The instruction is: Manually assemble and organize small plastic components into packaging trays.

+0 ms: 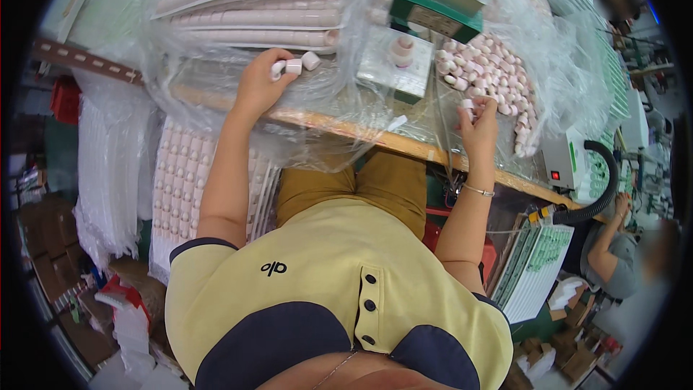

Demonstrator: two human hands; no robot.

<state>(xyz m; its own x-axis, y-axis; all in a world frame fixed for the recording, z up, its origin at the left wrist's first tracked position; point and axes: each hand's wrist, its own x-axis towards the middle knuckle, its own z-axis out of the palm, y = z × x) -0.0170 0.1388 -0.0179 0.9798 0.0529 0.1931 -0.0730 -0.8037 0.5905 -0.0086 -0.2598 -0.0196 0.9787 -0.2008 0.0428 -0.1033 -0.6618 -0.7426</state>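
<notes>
My left hand (260, 87) is closed at the bench's front edge, its fingertips around small pale pink cylindrical caps (293, 66). Another pink cap (310, 61) lies beside those fingertips on the plastic sheeting. At the near side of a loose heap of pink and white caps (487, 68), my right hand (479, 130) pinches one pale cap (468, 105). Between the hands stands a metal block (375, 72) on a green base, with a pink cap (401, 49) upright in its round seat. A green and grey machine (440, 16) rises just behind the block.
Trays with rows of pink caps (256, 18) are stacked under clear plastic at the back left. More filled trays (180, 188) stand below the bench edge (346, 126). To the right are a white box with a red switch (563, 162), a black hose (610, 180) and a seated person (613, 263).
</notes>
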